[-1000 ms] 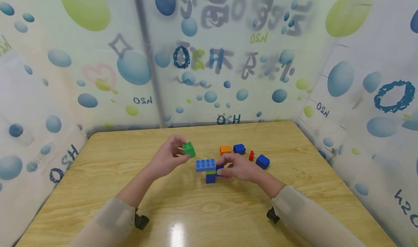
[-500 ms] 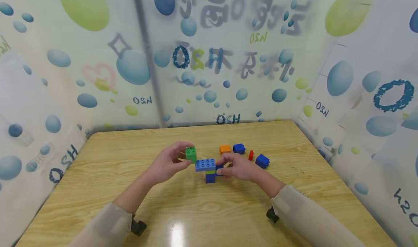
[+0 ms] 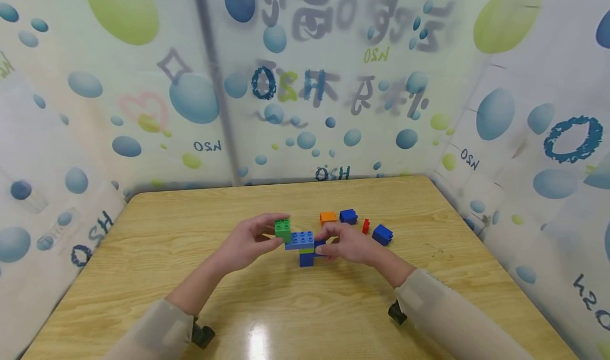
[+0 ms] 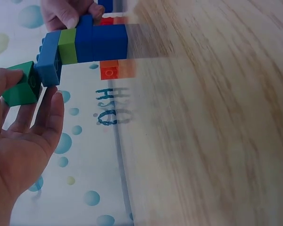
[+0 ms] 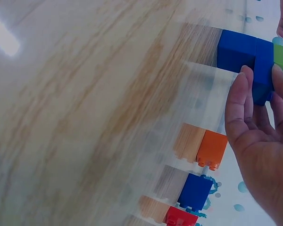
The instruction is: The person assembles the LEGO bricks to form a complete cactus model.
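A stack of toy building bricks stands upright on the table: a dark blue brick (image 3: 306, 260) at the bottom, another dark blue one (image 5: 262, 70) jutting right above it, then a lime green brick (image 4: 68, 46), and a lighter blue brick (image 3: 302, 239) on top, overhanging left. My left hand (image 3: 248, 243) pinches a green brick (image 3: 283, 230) between thumb and fingers, at the left end of the lighter blue brick. Whether its studs are fully pressed in, I cannot tell. With thumb and fingers, my right hand (image 3: 350, 244) grips the jutting dark blue brick.
Behind the right hand lie an orange brick (image 3: 328, 218), a blue brick (image 3: 348, 216), a red brick (image 3: 366, 226) and another blue brick (image 3: 383, 235). The wooden table (image 3: 190, 212) meets a patterned wall at the back.
My left hand has moved right and down with the green brick, from beside the stack to the top brick's left end. The right hand keeps its hold on the stack.
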Motion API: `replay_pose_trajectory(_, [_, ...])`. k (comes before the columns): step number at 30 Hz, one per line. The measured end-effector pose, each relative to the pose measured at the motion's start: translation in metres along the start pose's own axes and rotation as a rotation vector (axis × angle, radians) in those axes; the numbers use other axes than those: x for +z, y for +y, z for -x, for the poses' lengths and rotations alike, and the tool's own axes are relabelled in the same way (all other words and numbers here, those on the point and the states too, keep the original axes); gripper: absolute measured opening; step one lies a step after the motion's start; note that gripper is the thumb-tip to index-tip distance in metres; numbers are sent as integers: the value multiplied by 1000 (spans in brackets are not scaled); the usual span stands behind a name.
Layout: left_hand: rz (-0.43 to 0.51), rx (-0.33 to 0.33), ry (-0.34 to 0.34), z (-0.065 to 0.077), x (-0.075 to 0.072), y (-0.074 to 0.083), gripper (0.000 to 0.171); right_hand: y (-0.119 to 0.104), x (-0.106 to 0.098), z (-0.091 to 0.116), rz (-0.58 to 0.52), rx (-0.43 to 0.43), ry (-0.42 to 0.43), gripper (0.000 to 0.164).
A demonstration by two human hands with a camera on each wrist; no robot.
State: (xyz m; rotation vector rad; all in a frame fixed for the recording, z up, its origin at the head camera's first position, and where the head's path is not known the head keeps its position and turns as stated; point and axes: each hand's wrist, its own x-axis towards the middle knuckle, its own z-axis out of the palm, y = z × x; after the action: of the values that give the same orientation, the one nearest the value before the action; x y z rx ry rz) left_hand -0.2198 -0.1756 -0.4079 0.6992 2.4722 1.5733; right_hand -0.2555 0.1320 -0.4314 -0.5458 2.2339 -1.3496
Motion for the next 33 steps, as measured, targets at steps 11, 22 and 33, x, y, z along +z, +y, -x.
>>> replay_pose_trajectory(11, [28, -29, 7, 1, 6, -1, 49, -1, -1, -1, -7, 9, 0, 20])
replay_pose_trajectory(22, [216, -103, 91, 0, 19, -4, 40, 1, 0, -1, 2, -9, 1, 22])
replay_pose_trajectory(33, [319, -122, 118, 0, 25, -3, 41, 1, 0, -1, -7, -7, -5, 20])
